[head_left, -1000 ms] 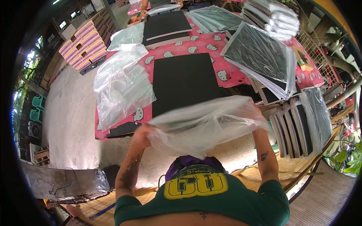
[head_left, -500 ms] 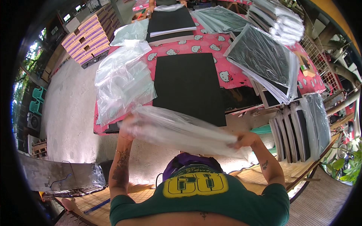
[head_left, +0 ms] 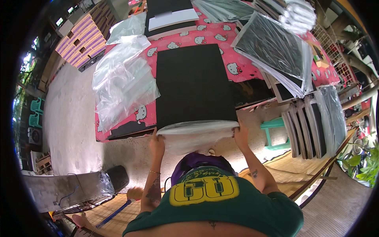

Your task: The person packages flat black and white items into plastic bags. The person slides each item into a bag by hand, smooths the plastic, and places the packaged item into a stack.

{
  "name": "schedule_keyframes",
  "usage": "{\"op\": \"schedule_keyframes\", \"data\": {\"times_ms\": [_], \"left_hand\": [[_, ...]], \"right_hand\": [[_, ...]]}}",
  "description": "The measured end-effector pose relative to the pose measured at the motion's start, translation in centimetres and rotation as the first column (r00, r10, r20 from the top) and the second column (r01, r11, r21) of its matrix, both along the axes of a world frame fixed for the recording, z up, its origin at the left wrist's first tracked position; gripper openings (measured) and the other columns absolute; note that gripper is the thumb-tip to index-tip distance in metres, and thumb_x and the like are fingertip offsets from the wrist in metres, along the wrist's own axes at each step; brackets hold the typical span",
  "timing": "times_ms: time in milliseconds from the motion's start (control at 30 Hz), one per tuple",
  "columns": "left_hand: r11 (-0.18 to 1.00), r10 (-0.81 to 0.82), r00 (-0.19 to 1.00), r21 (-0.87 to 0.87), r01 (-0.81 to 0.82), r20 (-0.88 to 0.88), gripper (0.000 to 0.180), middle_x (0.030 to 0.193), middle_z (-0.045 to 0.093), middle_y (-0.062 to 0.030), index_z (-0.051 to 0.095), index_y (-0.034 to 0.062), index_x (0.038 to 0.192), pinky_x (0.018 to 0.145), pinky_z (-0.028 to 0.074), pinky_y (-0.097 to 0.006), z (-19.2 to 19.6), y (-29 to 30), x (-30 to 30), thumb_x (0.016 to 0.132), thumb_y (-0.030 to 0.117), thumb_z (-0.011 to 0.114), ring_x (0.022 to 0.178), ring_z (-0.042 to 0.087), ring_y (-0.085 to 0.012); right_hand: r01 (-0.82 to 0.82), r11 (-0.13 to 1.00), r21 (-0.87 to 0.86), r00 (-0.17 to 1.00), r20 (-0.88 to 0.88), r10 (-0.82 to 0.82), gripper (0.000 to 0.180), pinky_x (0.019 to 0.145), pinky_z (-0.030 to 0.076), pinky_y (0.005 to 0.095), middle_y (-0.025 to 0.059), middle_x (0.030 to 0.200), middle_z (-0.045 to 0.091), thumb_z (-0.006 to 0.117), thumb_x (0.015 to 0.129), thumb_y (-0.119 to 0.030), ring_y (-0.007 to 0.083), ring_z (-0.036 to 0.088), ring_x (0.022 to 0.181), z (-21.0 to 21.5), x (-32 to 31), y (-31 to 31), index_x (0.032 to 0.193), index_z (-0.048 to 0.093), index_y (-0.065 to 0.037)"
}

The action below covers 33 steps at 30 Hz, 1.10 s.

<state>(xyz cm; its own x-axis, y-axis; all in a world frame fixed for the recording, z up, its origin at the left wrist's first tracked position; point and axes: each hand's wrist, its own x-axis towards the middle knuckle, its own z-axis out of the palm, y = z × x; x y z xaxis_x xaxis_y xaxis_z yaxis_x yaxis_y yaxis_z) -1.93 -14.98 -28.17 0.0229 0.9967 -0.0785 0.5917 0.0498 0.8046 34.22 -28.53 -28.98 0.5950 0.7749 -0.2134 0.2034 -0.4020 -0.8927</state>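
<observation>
A large black board [head_left: 192,83] lies flat on a pink patterned table [head_left: 213,33], its near edge at the table's front. A clear plastic bag [head_left: 195,134] has its mouth fitted over that near edge. My left hand [head_left: 156,143] grips the bag's left corner. At the right corner my right hand [head_left: 240,135] grips the same bag. The rest of the bag hangs loose below the table edge, in front of my green shirt.
A heap of clear plastic bags [head_left: 122,83] lies left of the board. Bagged black boards [head_left: 276,51] are stacked to the right, more stand upright [head_left: 312,122] beside the table. A green stool [head_left: 274,128] sits under the right edge. Striped boxes [head_left: 83,37] are at far left.
Both hands have carried the clear bag from in front of my chest up to the board's near edge, and its mouth now sits over that edge.
</observation>
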Motion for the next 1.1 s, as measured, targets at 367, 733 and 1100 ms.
{"op": "schedule_keyframes", "data": {"times_ms": [367, 733, 1100], "left_hand": [[0.957, -0.054, 0.759, -0.184, 0.225, 0.649, 0.041, 0.096, 0.063, -0.0106, 0.056, 0.004, 0.115, 0.063, 0.049, -0.029, 15.7, 2.6, -2.6, 0.076, 0.014, 0.063, 0.067, 0.061, -0.0184], [0.925, -0.254, -0.237, 0.307, 0.223, 0.938, 0.023, 0.112, 0.062, -0.0088, 0.056, 0.0014, 0.113, 0.095, 0.045, -0.036, 28.7, 26.5, 1.4, 0.091, 0.008, 0.054, 0.106, 0.057, -0.0207], [0.958, -0.141, 0.358, 0.037, 0.283, 0.923, 0.014, 0.087, 0.062, -0.0028, 0.063, 0.0034, 0.1, 0.068, 0.042, -0.024, 4.3, 28.0, 6.3, 0.09, 0.011, 0.058, 0.074, 0.056, -0.013]], "right_hand": [[-0.154, 0.958, 0.243, 0.959, -0.198, 0.205, 0.047, 0.08, 0.048, 0.0323, 0.0098, 0.106, 0.055, 0.053, 0.085, -0.015, 0.0153, 0.055, 0.09, 13.0, 3.9, -0.2, 0.131, 0.046, -0.009], [0.359, 0.512, 0.781, 0.565, -0.618, 0.547, 0.026, 0.091, 0.048, 0.0405, 0.0096, 0.111, 0.064, 0.049, 0.095, -0.019, 0.022, 0.061, 0.104, 32.9, 6.6, 19.8, 0.113, 0.056, -0.002], [0.348, 0.874, 0.34, 0.579, -0.811, 0.085, 0.011, 0.071, 0.049, 0.0347, 0.0042, 0.089, 0.063, 0.056, 0.091, -0.018, 0.0165, 0.058, 0.077, 0.9, 12.6, 23.4, 0.096, 0.06, -0.009]]}}
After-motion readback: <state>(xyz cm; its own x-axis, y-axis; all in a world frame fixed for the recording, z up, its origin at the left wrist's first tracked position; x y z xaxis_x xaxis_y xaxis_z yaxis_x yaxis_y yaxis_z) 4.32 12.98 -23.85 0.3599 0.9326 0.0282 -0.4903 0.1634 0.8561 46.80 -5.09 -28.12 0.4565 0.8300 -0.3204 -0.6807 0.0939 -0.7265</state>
